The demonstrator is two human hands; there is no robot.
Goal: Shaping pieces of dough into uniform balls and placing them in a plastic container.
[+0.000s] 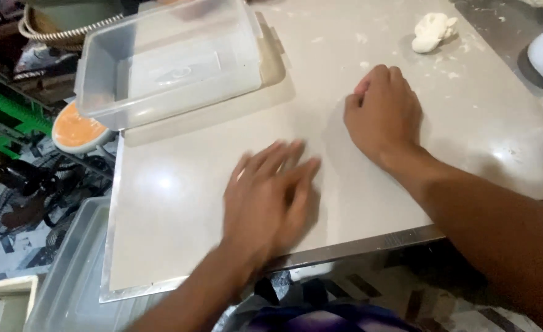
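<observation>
While the left hand [270, 200] lies flat and blurred on the pale tabletop [179, 203], fingers spread and holding nothing, it sits near the front metal edge. The right hand [383, 114] rests further back, fingers curled under; whether something is under them I cannot tell. Between both hands the surface is bare. A clear plastic container [167, 61] occupies the back left corner, overhanging the left edge. A dough lump [431, 32] lies well apart, behind the right hand.
</observation>
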